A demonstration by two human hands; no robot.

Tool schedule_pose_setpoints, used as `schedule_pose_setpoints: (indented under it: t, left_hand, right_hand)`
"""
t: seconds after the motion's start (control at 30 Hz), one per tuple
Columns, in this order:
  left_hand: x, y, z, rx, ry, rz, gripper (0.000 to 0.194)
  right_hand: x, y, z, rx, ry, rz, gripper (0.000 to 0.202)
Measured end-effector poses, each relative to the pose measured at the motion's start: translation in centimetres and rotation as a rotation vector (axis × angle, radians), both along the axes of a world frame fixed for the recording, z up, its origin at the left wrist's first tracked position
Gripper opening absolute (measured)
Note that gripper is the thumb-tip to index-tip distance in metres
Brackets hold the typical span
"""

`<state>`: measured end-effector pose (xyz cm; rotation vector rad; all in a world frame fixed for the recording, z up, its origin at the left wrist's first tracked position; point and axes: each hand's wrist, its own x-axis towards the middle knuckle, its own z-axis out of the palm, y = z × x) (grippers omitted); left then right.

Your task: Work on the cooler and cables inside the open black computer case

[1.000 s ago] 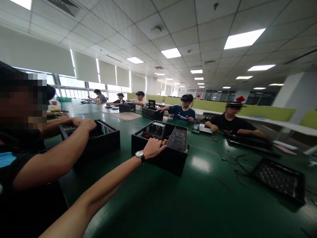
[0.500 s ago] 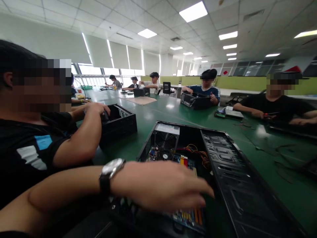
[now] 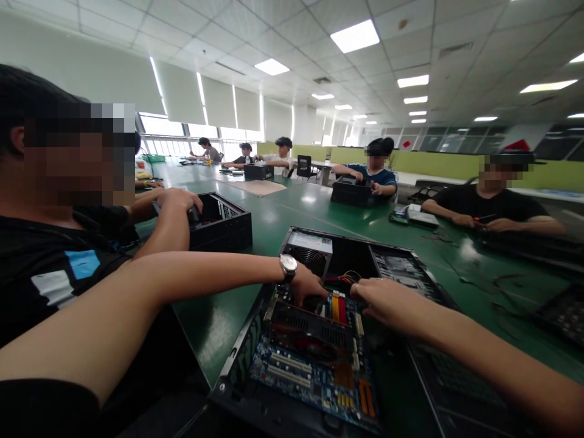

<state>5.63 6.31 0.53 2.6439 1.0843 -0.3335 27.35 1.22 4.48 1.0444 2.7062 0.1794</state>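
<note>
Left grip [image 3: 306, 291] now reaches deep into open computer case [image 3: 255, 328], fingers curled, hold unclear. Right grip [image 3: 381, 301] newly in, loosely open, touching circuit board [image 3: 314, 371] beside red-yellow slots [image 3: 338, 308]. Case closer on green counter [image 3: 274, 222].

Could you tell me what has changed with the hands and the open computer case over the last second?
The left hand, wearing a wristwatch, went from the rim of the open black metal computer case down inside it, onto the blue motherboard. The right hand, unseen earlier, has come in beside it, over the board. The case now sits much nearer the camera. The green table and the people seated around it look unchanged.
</note>
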Motion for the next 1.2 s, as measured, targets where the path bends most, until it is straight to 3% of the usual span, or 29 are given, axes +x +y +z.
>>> schedule_pose_setpoints:
  t: [0.07, 0.17, 0.37, 0.5, 0.63, 0.73, 0.83, 1.0, 1.1, 1.2]
  left_hand:
    - [-1.0, 0.6, 1.3, -0.079, 0.012, -0.096, 0.065]
    - [-3.3, 1.1, 3.7, -0.096, -0.146, -0.152, 0.063]
    - [-7.0, 0.1, 8.0, -0.103, -0.34, -0.047, 0.061]
    - [-7.4, 0.0, 8.2, -0.075, -0.326, -0.086, 0.061]
    - [-7.3, -0.1, 7.4, -0.034, -0.312, -0.132, 0.059]
    - [-6.9, -0.1, 6.9, -0.019, -0.3, -0.144, 0.06]
    - [-5.8, 0.2, 6.1, 0.015, -0.259, -0.153, 0.06]
    - [-1.6, 0.8, 2.7, 0.053, -0.034, -0.122, 0.063]
    - [1.0, 0.3, 0.2, 0.068, 0.088, -0.048, 0.075]
    - [2.4, -0.3, -1.2, 0.092, 0.161, -0.028, 0.089]
  right_hand:
    - [-0.9, 1.2, -0.7, 0.019, -0.066, 0.02, 0.024]
    - [-2.3, 2.5, -1.8, -0.003, -0.096, 0.016, 0.027]
    - [-6.5, 4.1, -5.4, -0.166, -0.12, 0.013, 0.029]
    - [-9.5, 4.4, -7.9, -0.234, -0.107, 0.089, 0.033]
    - [-10.4, 4.8, -8.6, -0.228, -0.097, 0.148, 0.034]
    - [-8.7, 5.4, -7.3, -0.183, -0.11, 0.184, 0.028]
    - [-5.5, 6.3, -4.9, -0.072, -0.146, 0.177, 0.026]
    - [-2.0, 7.0, -0.6, 0.139, -0.136, 0.133, 0.032]
    - [-1.5, 5.8, 1.7, 0.218, -0.085, 0.136, 0.03]
    - [0.4, 2.5, 3.6, 0.272, 0.079, 0.087, 0.02]
